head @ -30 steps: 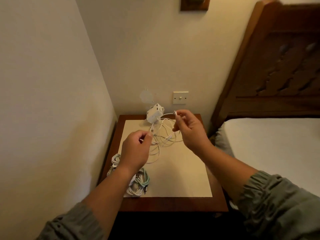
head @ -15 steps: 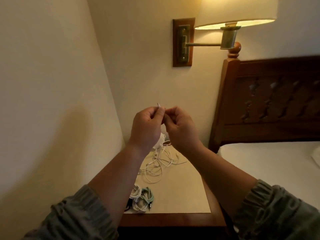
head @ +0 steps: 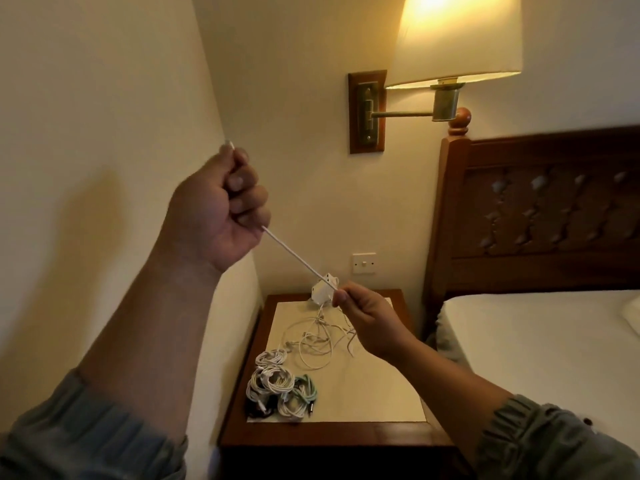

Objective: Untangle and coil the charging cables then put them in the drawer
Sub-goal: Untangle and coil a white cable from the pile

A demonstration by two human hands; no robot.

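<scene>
A white cable runs taut between my two hands above the nightstand. My left hand is raised high at the left and grips the cable in a fist, its plug end sticking out above the thumb. My right hand pinches the cable lower down, near a white charger block. Below lies a loose tangle of white cables. Several coiled cables, white and one green, lie at the nightstand's front left.
A lit wall lamp on a brass arm hangs above the nightstand. A wall switch sits behind it. The wooden headboard and the bed fill the right side. A wall closes in on the left.
My hands were together at the cable's end; now the left has pulled up and left while the right slid down, stretching the cable straight. The view has tilted upward.
</scene>
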